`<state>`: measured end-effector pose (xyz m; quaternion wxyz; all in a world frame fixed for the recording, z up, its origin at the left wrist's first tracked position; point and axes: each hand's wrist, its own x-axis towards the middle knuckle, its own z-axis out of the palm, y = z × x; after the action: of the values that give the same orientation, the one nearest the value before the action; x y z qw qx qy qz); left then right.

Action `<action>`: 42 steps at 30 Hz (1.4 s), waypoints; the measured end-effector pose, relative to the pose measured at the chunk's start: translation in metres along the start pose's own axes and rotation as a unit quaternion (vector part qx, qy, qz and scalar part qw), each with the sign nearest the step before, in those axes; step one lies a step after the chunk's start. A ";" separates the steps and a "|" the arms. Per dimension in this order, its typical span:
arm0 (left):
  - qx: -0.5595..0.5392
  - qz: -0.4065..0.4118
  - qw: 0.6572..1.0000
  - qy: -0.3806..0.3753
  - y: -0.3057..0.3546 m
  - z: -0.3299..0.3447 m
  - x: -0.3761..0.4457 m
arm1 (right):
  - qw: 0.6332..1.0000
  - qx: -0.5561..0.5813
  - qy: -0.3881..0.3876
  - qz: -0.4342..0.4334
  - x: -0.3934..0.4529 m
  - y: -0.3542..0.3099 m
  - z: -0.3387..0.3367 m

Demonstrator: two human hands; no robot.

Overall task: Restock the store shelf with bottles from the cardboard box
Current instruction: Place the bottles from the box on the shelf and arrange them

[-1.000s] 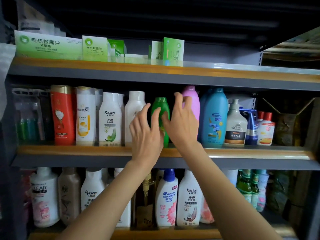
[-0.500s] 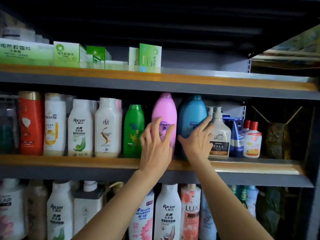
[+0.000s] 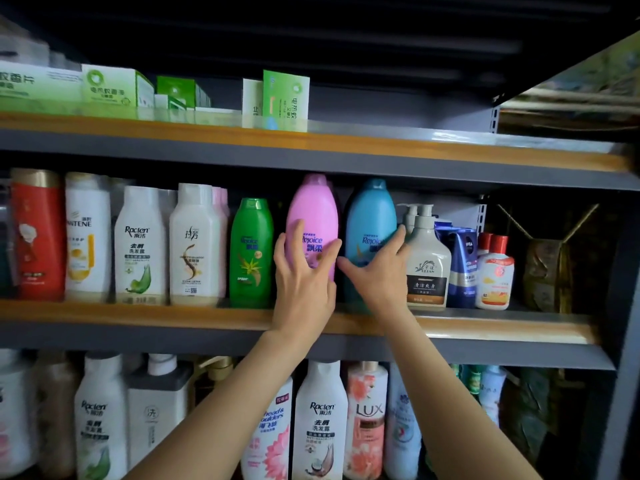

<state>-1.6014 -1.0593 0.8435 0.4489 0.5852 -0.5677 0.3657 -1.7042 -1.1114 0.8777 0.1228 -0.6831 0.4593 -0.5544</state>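
A pink Rejoice bottle stands upright on the middle shelf, right of a green Rejoice bottle. My left hand holds the pink bottle's lower front, fingers on its left side and thumb on its right edge. Beside it stands a blue Rejoice bottle. My right hand spans its lower half, thumb at the left edge and fingers reaching up its right side. No cardboard box is in view.
White and red shampoo bottles fill the middle shelf's left side. A pump bottle, a Nivea pack and small red-capped bottles stand on the right. Green cartons sit on the top shelf, and more bottles below.
Both hands have shifted right along the middle shelf, from the green bottle to the pink and blue bottles. The view has followed to the right and moved closer.
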 end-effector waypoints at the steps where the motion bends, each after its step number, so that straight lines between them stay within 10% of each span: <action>1: -0.014 -0.008 1.000 -0.003 0.000 -0.001 0.001 | 0.998 0.054 -0.007 0.015 0.006 0.000 -0.001; 23: -0.071 -0.165 0.976 -0.125 0.014 -0.016 0.011 | 0.996 -0.087 0.009 0.017 -0.005 -0.014 0.002; 36: -0.040 -0.150 0.983 -0.103 0.015 -0.017 0.007 | 0.990 -0.134 0.047 -0.018 -0.019 -0.016 -0.007; 42: 0.012 -0.028 0.999 -0.020 0.033 -0.010 0.008 | 0.997 0.065 -0.002 -0.032 -0.008 -0.001 -0.017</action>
<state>-1.6325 -1.0507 0.8577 0.4400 0.6138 -0.5555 0.3480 -1.7178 -1.0991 0.8796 0.1504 -0.6891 0.4003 -0.5851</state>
